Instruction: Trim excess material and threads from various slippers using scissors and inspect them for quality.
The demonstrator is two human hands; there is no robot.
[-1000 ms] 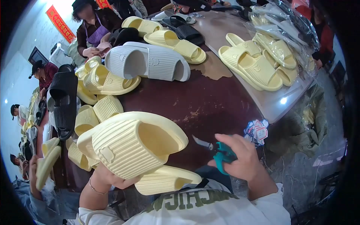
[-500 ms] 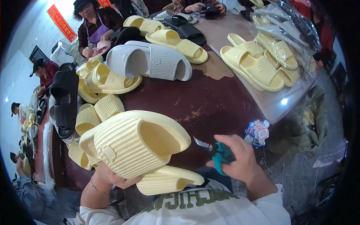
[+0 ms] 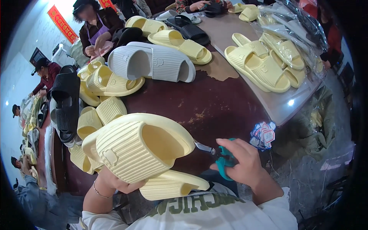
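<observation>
Slide held up for trimming, snips at its edge.

The left hand [image 3: 115, 184] grips a yellow slide [image 3: 142, 147] from beneath, fingers pinching its rear, strap side tilted toward the person above the near edge of the bench [image 3: 218, 103]. The right hand [image 3: 239, 165] is wrapped around teal snips [image 3: 220, 157], blade tip just beside the slide's rim. Judgement: steady the slide, take only stray flash, keep the blade off the sole. A second slide [image 3: 172, 186] lies just below. Both wrists are bent inward.
</observation>
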